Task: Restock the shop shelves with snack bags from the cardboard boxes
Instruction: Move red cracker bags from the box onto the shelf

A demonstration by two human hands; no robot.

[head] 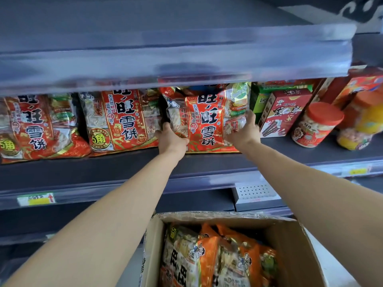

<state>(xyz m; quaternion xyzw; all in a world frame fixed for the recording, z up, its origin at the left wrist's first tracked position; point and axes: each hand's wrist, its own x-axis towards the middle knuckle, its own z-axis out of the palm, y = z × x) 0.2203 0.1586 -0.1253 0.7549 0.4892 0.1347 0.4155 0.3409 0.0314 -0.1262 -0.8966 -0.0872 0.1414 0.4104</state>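
Snack bag [207, 123] on shelf [207, 162]: likely light, crinkly, crushable; left grip [170, 139] and right grip [242, 131] each clasp a side edge, the best hold.

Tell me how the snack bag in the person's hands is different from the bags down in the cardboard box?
The held bag stands upright on the shelf; the boxed bags sit packed together in the cardboard box below. The held bag looks red; the boxed bags look orange. The left hand and right hand grip the held bag; nothing touches the boxed bags. Both show big black characters and a cartoon figure.
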